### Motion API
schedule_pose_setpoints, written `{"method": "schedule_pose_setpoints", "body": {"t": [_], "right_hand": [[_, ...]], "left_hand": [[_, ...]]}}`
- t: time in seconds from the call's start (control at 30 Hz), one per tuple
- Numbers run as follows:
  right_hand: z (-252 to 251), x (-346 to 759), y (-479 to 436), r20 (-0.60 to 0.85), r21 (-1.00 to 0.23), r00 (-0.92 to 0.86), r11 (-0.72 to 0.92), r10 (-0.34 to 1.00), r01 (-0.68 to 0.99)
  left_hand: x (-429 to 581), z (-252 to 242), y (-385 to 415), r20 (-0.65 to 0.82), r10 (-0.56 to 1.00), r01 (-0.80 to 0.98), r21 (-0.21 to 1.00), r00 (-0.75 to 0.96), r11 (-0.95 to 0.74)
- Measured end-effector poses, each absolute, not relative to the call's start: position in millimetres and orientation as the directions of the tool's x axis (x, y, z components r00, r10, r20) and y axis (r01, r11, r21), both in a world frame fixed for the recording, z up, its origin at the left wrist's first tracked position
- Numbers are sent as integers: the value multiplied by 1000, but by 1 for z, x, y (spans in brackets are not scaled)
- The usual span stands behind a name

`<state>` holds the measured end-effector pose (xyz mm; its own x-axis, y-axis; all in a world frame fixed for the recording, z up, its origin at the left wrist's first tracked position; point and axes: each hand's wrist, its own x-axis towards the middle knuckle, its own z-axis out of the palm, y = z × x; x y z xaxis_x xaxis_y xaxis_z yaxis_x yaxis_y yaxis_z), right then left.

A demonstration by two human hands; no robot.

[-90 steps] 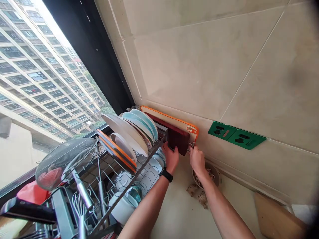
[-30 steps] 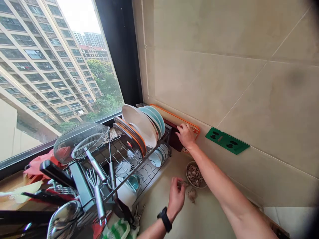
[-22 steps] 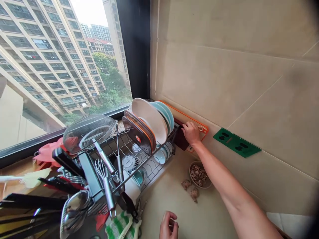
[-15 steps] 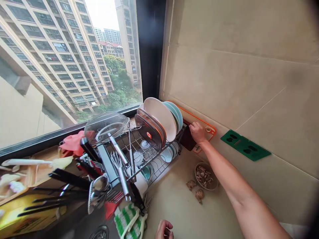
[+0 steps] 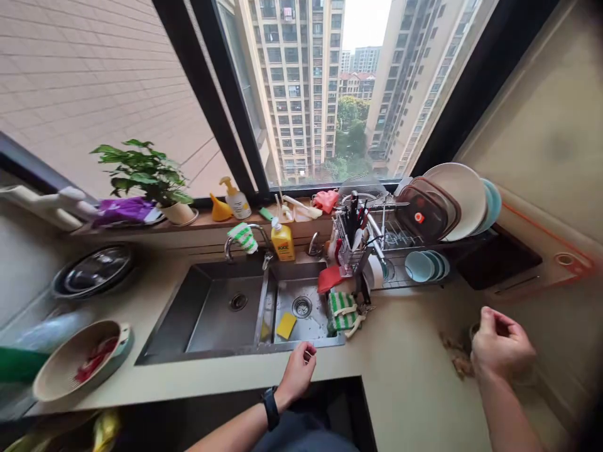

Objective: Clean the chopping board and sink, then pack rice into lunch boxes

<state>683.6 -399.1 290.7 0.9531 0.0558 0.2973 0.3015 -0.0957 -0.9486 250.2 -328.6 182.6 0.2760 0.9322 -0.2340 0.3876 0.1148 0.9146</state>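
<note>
My left hand [image 5: 299, 370], with a black watch on the wrist, hangs over the counter's front edge just before the steel sink [image 5: 226, 307]; its fingers are curled in and I cannot see what, if anything, they hold. My right hand [image 5: 500, 346] hovers over the counter at the right, loosely closed and blurred, with nothing visible in it. Brown garlic pieces [image 5: 455, 358] lie just left of it. Behind it, a dark red cutting board [image 5: 494, 260] and an orange-rimmed board [image 5: 565, 260] lean against the wall beside the dish rack [image 5: 400, 242].
Plates [image 5: 464, 194] stand in the rack, with utensils in its holder [image 5: 351, 242]. A striped cloth [image 5: 342, 311] and a yellow sponge [image 5: 286, 325] sit by the sink. A yellow bottle [image 5: 281, 242], a potted plant [image 5: 141, 169], a steel lid [image 5: 94, 270] and a beige bowl [image 5: 75, 358] are to the left.
My right hand has let go of the dark red board and drawn back over the counter. My view has swung left to take in the sink and window. My left hand stays low and curled.
</note>
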Motion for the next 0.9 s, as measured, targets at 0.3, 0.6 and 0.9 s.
{"method": "schedule_pose_setpoints", "body": {"t": [0.3, 0.6, 0.9], "right_hand": [[192, 392, -390, -353, -905, 585, -108, 730, -411], [197, 279, -285, -607, -627, 149, -355, 781, -694], [175, 192, -68, -662, -635, 284, -317, 694, -705]], "left_hand": [[63, 192, -354, -271, 959, 318, 904, -90, 285], [-57, 181, -364, -305, 892, 122, 924, -334, 362], [-157, 137, -323, -471, 810, -16, 867, -350, 498]]}}
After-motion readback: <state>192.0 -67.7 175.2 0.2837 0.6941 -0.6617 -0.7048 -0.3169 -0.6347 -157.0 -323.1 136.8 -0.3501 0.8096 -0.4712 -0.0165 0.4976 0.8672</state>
